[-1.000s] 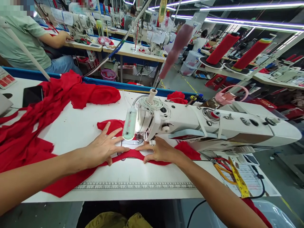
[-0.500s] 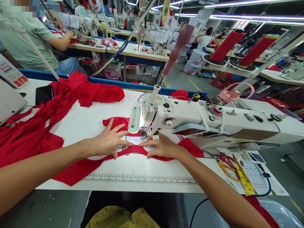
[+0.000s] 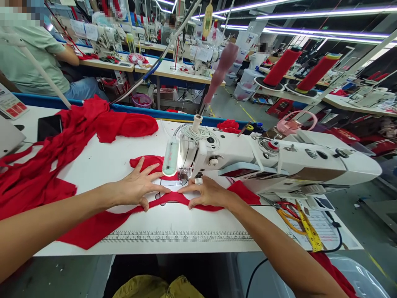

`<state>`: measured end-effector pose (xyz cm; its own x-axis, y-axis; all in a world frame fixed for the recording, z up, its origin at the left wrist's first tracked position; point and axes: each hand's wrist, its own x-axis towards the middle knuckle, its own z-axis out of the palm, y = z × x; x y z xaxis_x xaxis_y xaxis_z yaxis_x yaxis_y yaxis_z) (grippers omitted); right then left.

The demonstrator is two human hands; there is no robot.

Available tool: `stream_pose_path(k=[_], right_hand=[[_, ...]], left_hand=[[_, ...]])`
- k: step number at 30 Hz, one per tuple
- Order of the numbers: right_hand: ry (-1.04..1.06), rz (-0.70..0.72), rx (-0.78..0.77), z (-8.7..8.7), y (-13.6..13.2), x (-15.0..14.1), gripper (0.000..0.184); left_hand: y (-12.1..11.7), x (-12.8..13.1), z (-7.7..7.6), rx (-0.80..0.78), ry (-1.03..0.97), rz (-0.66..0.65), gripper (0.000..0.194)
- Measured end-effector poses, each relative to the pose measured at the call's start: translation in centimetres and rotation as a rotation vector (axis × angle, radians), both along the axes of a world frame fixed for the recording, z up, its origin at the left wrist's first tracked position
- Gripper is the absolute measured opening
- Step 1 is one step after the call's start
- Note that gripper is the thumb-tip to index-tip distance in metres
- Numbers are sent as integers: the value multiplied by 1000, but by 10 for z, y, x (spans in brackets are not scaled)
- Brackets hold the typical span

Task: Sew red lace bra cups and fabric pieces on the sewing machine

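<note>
A narrow folded piece of red fabric (image 3: 173,198) runs across the table just in front of the white sewing machine (image 3: 235,147). My left hand (image 3: 135,186) rests on the fabric with its fingers spread, forefinger pointing toward the needle area. On the other side, my right hand (image 3: 209,192) wears a ring and presses the fabric, its thumb and forefinger apart; its other fingers are partly hidden. The two forefingers almost meet below the presser foot (image 3: 183,176). Behind my left fingers, more of the red cloth lies at the machine head.
A large heap of red cloth (image 3: 58,153) covers the left side, beside a dark phone (image 3: 49,127). Orange-handled scissors (image 3: 290,219) and a yellow tape measure (image 3: 308,227) lie right. A printed ruler (image 3: 173,236) lines the front edge. Another person (image 3: 34,62) sits across, left.
The whole view has shifted slightly, so the table and machine appear a little farther left and lower. Both hands keep nearly the same pose on the red fabric.
</note>
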<state>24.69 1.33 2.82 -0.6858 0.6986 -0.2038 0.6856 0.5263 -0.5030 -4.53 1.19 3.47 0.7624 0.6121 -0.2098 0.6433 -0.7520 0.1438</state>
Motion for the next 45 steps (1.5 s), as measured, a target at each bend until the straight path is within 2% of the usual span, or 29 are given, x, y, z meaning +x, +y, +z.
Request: stream_pose_path(k=[8,15,18,21,24,27,28,31,35,38,41,45], right_hand=[[39,-2,13,-1,-3,0,54],[33,12,64,2,-5,-2,53],[30,44,110,5,-5,-1,54],[47,30,211,8,-12,8,51],[166,-100,357,6,-33,25,38],[366,-209,508,-5,-61,34,26],[403,-227,545,-9,-69,32,25],[397,-229,614,-18,-81,10,23],[332,-84,672,-23,-76,-36,24],[334,16,770,-25,-73,-54,22],[351,22,817,-27,-80,-48,19],[319,-69,748,-28,-88,-26,20]], left_hand=[[-1,3,11,-26,43,-23,74],[0,-1,0,41,-3,-41,74],[-3,-2,1,105,-33,-48,74],[-18,-9,7,245,-112,14,66],[-51,-24,5,384,-236,73,48],[-93,-45,-13,505,-415,140,39],[-106,-51,-21,526,-460,205,39],[-130,-61,-40,570,-522,340,33],[-130,-55,-42,624,-530,416,25],[-126,-52,-38,620,-538,417,22],[-130,-57,-38,634,-537,421,24],[-133,-54,-42,631,-558,468,27]])
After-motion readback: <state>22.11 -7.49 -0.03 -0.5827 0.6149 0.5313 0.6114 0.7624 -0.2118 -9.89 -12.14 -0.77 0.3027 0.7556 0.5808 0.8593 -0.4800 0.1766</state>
